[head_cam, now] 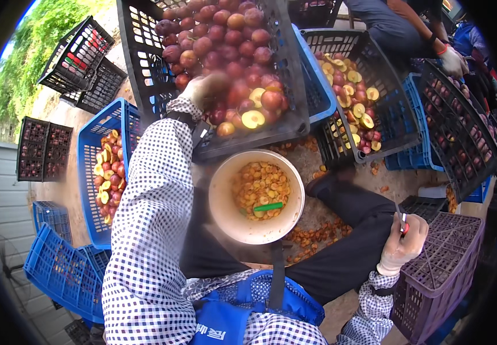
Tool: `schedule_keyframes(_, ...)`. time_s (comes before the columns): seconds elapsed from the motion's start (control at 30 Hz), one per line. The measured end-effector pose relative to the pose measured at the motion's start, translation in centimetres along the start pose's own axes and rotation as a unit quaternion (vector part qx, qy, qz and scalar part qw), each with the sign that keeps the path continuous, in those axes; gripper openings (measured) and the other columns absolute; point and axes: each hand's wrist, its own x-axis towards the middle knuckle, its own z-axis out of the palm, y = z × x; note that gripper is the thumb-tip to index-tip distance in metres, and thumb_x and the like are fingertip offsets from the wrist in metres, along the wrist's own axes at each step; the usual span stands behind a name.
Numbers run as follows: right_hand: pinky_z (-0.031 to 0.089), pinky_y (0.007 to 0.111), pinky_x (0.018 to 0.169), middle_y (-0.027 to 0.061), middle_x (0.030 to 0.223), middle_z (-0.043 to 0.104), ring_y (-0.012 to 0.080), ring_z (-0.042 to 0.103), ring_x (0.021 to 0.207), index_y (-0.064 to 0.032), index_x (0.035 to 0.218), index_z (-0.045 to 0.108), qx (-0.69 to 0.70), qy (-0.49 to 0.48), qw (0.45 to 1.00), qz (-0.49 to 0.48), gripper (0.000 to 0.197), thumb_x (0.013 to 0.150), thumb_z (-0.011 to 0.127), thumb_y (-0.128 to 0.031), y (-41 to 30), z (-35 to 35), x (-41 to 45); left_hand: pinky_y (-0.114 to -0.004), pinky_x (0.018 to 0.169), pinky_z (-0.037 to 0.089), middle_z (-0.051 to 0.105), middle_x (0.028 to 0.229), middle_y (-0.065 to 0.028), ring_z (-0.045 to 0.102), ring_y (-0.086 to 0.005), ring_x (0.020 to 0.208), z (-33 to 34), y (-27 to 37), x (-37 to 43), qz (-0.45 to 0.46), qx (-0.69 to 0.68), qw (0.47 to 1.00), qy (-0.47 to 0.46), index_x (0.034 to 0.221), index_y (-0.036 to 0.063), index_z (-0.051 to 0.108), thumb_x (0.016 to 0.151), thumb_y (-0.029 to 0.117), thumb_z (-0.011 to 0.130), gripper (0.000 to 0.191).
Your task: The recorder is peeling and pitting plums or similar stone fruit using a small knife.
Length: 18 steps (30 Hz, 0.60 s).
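Observation:
My left hand, in a pale glove, reaches into a black plastic crate of red plums. Motion blurs its fingers, so whether it holds a plum is unclear. Two cut plum halves with yellow flesh lie beside it. My gloved right hand, at the right above my knee, is closed around the red-and-black handle of a small knife, blade upward. Between my legs stands a whitish bucket holding many small orange-brown pieces, with a green object on top.
A blue crate at left and a black crate at right hold halved plums. A purple crate stands beside my right hand. Orange-brown pieces litter the ground. Another person's gloved hand is at upper right, by a tilted plum crate.

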Motion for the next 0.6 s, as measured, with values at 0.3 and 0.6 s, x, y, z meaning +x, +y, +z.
schedule_keyframes(0.3, 0.048, 0.040, 0.068, 0.0124, 0.081, 0.059, 0.0317, 0.058, 0.075, -0.0023, 0.088, 0.063, 0.050, -0.010, 0.999, -0.013, 0.016, 0.082, 0.076, -0.010, -1.0, -0.1, 0.6, -0.047, 0.094, 0.052, 0.061, 0.132, -0.0116, 0.062, -0.0292, 0.112, 1.6, 3.3, -12.0, 0.131, -0.323, 0.838, -0.419, 0.137, 0.0049, 0.053, 0.103, 0.036, 0.049, 0.046)
schedule_keyframes(0.6, 0.047, 0.031, 0.061, 0.0124, 0.075, 0.065, 0.0171, 0.060, 0.064, 0.0013, 0.096, 0.064, 0.477, -0.196, 0.852, 0.089, 0.018, 0.089, 0.071, -0.014, -16.3, -1.0, -0.2, -0.034, 0.076, 0.050, 0.064, 0.114, -0.0114, 0.060, -0.0183, 0.087, 8.3, -4.3, -27.9, 0.030, -0.416, 0.850, -0.321, 0.124, 0.0047, 0.057, 0.101, 0.043, 0.048, 0.045)
